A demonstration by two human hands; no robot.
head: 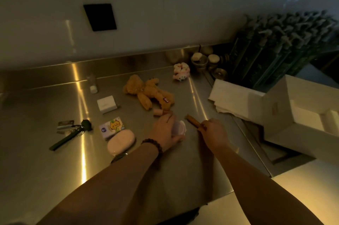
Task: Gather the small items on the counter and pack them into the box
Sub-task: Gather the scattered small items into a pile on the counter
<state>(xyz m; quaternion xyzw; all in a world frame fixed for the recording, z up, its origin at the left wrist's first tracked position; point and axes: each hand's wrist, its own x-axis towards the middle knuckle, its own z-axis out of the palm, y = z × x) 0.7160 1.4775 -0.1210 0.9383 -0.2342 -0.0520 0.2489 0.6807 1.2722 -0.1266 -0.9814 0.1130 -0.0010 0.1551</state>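
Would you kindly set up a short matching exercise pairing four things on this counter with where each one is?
Things:
1. teddy bear
2. box
3. wooden stick
4. pink oval case

Places:
A. held in the right hand
B. right edge of the counter, open
C. middle of the counter, lying down
D. beside the left forearm

Pairs: 1-C, 2-B, 3-A, 4-D

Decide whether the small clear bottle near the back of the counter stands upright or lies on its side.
On its side. The bottle lies flat on the counter, its white cap pointing toward the camera.
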